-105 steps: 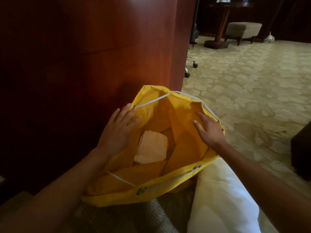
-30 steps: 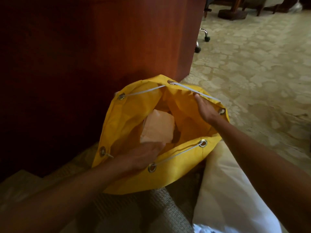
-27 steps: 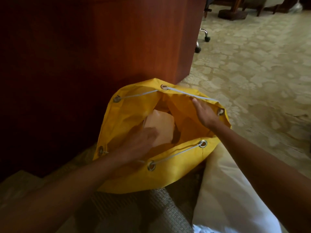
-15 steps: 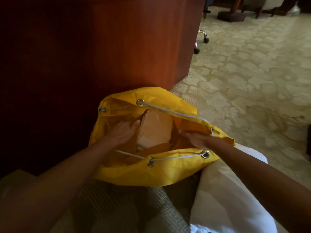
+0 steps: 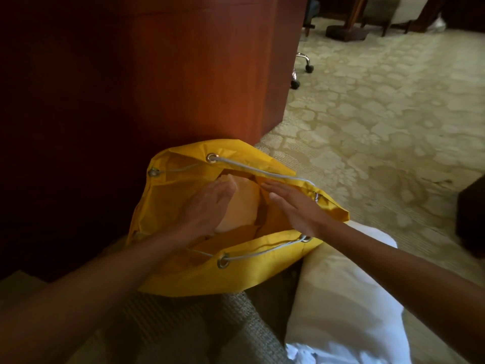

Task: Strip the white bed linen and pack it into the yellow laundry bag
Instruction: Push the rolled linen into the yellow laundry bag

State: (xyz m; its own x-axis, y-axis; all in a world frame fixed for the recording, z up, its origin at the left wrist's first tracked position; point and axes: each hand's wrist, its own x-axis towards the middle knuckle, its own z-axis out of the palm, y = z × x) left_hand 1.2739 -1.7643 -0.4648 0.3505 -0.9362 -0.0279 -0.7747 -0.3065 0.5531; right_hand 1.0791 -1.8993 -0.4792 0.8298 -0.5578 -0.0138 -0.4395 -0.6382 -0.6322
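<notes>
The yellow laundry bag stands open on the floor against a wooden cabinet, with a grey drawstring through metal eyelets. Folded linen, tinted yellow by the bag, sits inside. My left hand lies flat on the left side of that linen, fingers straight. My right hand is flat over the bag's right inner wall, fingers straight and pointing left. White bed linen lies on the floor right of the bag, under my right forearm.
A dark red wooden cabinet rises right behind the bag. Patterned beige carpet spreads to the right. Chair castors and a table base stand further back. A dark object sits at the right edge.
The bag's mouth has sunk lower and flattened. My left hand moved from the near rim into the bag onto the linen. My right hand let go of the far rim and now lies flat.
</notes>
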